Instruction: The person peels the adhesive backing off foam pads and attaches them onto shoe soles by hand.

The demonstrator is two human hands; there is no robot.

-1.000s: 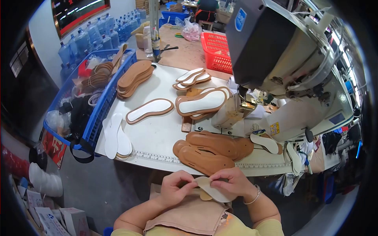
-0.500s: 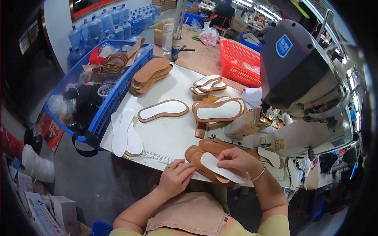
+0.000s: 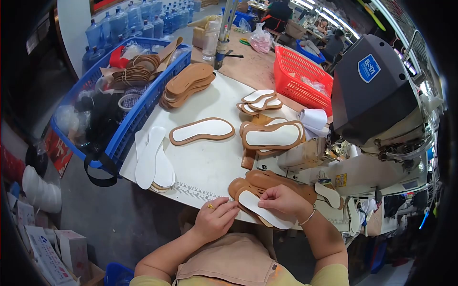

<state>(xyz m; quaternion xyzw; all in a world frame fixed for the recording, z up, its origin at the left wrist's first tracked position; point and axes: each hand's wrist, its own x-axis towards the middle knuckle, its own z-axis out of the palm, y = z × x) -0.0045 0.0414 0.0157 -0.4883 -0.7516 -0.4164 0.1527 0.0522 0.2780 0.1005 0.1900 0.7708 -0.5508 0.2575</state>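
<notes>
A white insole piece (image 3: pixel 264 213) lies over a brown insole (image 3: pixel 242 204) at the table's front edge. My right hand (image 3: pixel 282 202) pinches the white piece near its middle, thumb and forefinger together. At the left edge of the same brown insole, my left hand (image 3: pixel 215 220) has its fingers curled against the rim; its thumb is mostly hidden. More brown insoles (image 3: pixel 267 180) are just behind this pair. Further back on the table, a brown insole with a white piece on it (image 3: pixel 202 131) lies by itself, left of a stack of similar insoles (image 3: pixel 273 136).
White insole pieces (image 3: pixel 150 162) lie at the table's left corner, near a printed ruler (image 3: pixel 195 191). Brown insoles (image 3: pixel 187 86) are stacked by a blue basket (image 3: pixel 125 128). A sewing machine (image 3: pixel 377 95) stands right, before a red basket (image 3: pixel 303 86). People sit far back.
The view has shifted slightly. The white piece now sits further up and left over the brown insole, still in my right hand's pinch. My left hand stays at the insole's edge.
</notes>
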